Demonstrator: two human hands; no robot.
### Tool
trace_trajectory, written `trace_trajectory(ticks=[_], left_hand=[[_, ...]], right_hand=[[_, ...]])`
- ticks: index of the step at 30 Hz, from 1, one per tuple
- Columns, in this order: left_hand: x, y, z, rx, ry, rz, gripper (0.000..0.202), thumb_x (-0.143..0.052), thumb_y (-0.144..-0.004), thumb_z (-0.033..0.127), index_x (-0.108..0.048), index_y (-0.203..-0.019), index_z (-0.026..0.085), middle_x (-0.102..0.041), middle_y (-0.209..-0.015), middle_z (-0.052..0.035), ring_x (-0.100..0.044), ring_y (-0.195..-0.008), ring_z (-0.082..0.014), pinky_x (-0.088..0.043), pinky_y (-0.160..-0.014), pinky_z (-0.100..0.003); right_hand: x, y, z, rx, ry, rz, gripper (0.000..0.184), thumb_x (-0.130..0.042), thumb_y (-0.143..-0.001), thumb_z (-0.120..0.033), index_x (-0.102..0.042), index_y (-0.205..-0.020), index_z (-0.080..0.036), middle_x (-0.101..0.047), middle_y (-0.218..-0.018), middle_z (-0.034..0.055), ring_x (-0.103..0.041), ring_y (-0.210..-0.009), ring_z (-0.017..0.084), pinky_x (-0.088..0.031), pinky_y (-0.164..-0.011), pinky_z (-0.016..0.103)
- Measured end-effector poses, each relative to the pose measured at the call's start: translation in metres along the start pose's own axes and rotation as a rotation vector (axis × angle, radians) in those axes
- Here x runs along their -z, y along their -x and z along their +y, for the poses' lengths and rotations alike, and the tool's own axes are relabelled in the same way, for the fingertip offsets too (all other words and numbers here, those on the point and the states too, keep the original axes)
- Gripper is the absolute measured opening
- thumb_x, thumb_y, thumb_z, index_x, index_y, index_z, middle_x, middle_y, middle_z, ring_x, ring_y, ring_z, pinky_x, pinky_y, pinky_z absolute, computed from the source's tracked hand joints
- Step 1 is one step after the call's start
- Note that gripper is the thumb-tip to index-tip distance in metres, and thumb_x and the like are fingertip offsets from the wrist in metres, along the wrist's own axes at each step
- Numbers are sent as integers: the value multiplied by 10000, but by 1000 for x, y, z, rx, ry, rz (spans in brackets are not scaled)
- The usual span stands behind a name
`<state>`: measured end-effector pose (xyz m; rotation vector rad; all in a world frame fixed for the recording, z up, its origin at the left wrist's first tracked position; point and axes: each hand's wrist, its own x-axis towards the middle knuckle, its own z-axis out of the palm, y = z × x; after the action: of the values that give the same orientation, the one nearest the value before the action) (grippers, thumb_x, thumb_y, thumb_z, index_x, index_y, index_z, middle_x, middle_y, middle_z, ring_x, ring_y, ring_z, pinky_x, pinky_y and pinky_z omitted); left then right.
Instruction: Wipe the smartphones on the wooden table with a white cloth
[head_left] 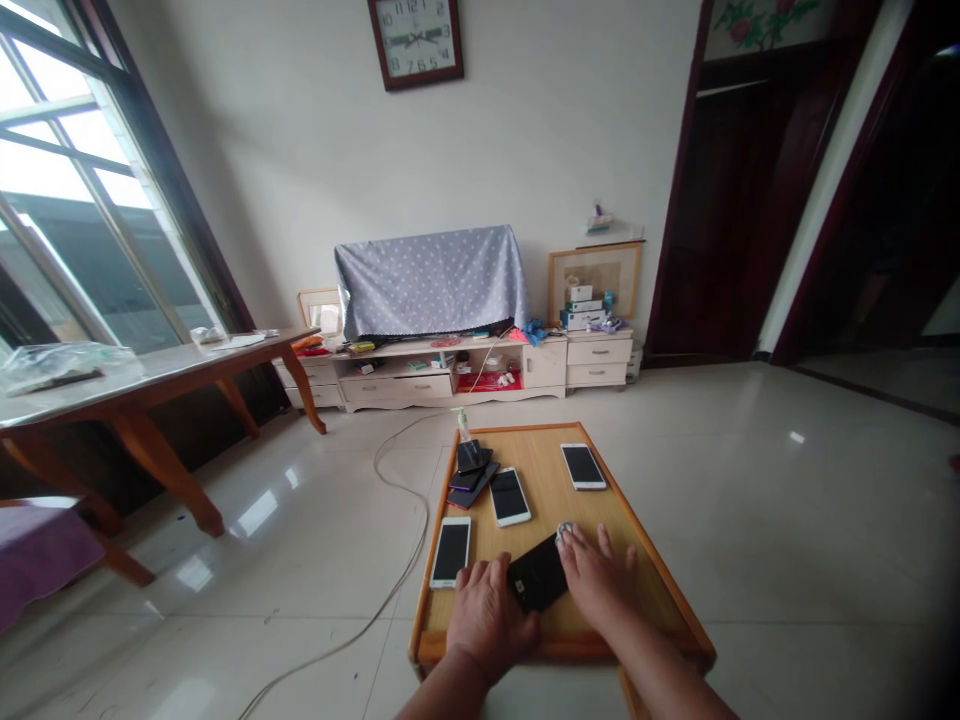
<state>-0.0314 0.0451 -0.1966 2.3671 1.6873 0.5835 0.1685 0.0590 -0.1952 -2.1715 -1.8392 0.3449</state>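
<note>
A black smartphone [541, 574] lies back up on the small wooden table [551, 450], its camera side toward the lower left. My left hand [486, 612] grips its left end between thumb and fingers. On the phone's right end, my right hand [598, 575] presses a small whitish wad, perhaps cloth or tissue [564, 532], under its index and middle fingers; the other fingers are spread. Around them lie a white phone [451, 552] at the left, another white phone [510, 497] in the middle and a third white phone [583, 467] at the far right, all screen up.
Several dark phones [472, 482] are stacked at the table's left, by a pump bottle [464, 428]. A cable [390, 590] runs over the tiled floor. A TV cabinet [544, 370] stands by the wall; a larger table [187, 365] is at the left.
</note>
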Motion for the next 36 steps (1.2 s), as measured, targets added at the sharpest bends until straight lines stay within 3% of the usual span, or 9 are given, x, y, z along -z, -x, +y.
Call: trace_trajectory(ticks=[2, 6, 8, 17, 19, 24, 26, 33, 36], left_hand=[[-1, 0, -1, -5, -3, -6, 732, -657, -672, 476, -481, -1334, 219, -642, -1220, -91, -533, -1155, -291, -292, -1065, -415], [-3, -1, -1, -22, -26, -26, 649, -596, -752, 468, -491, -1344, 226, -608, -1318, -105, -540, -1163, -291, -281, -1065, -427], [-3, -1, 0, -19, -34, -33, 645, -591, -763, 474, -495, -1352, 232, -582, -1367, -110, -533, -1184, -298, -261, -1079, -440], [2, -2, 3, 15, -30, -15, 764, -673, -655, 486, -485, -1344, 212, -656, -1206, -97, -540, -1152, -301, -250, -1088, -449], [3, -2, 3, 12, -28, -18, 738, -665, -664, 484, -491, -1332, 222, -654, -1209, -93, -539, -1154, -300, -248, -1087, -448], [5, -3, 5, 23, -35, -55, 581, -585, -748, 416, -510, -1297, 243, -671, -1164, -82, -558, -1119, -282, -274, -1048, -425], [6, -3, 6, 26, -47, -59, 561, -573, -759, 401, -511, -1294, 244, -673, -1155, -77, -562, -1110, -275, -280, -1044, -419], [10, -1, 9, 26, -45, -45, 648, -669, -673, 450, -527, -1272, 247, -658, -1186, -82, -546, -1152, -295, -270, -1067, -423], [10, -1, 10, 21, -44, -45, 624, -664, -682, 457, -533, -1256, 251, -664, -1160, -74, -551, -1135, -289, -280, -1053, -419]], right_hand=[[-4, 5, -8, 54, -5, -20, 612, -95, -1019, -544, -487, -1447, -350, -396, -1563, -29, -113, -1513, 344, -51, -1138, 731], [-19, 29, -44, 334, -74, -98, 575, -102, -1038, -469, -475, -1457, -347, -455, -1528, -13, -168, -1512, 265, 33, -1193, 609], [-23, 31, -53, 364, -85, -99, 574, -100, -1042, -432, -484, -1455, -323, -475, -1515, 6, -176, -1510, 255, 58, -1192, 593], [-6, -25, 2, -64, 56, 18, 590, -115, -1026, -457, -402, -1505, -266, -357, -1589, 24, -62, -1519, 331, -37, -1126, 740], [-9, -16, -1, -39, 67, 16, 596, -126, -1024, -466, -401, -1507, -251, -347, -1593, 26, -55, -1520, 334, -26, -1131, 735], [-25, 36, -33, 299, -2, -66, 565, -133, -1028, -492, -410, -1497, -342, -390, -1566, -29, -133, -1517, 286, 30, -1173, 666], [-24, 45, -35, 351, -22, -83, 556, -136, -1029, -500, -397, -1501, -364, -408, -1555, -40, -135, -1517, 277, 29, -1181, 647], [7, 8, 16, -18, 73, -28, 613, -105, -1018, -504, -439, -1485, -289, -364, -1584, 10, -85, -1519, 330, -63, -1142, 723], [4, 21, 12, 28, 61, -31, 612, -130, -1016, -504, -451, -1482, -272, -370, -1580, 19, -99, -1517, 336, -31, -1158, 708]])
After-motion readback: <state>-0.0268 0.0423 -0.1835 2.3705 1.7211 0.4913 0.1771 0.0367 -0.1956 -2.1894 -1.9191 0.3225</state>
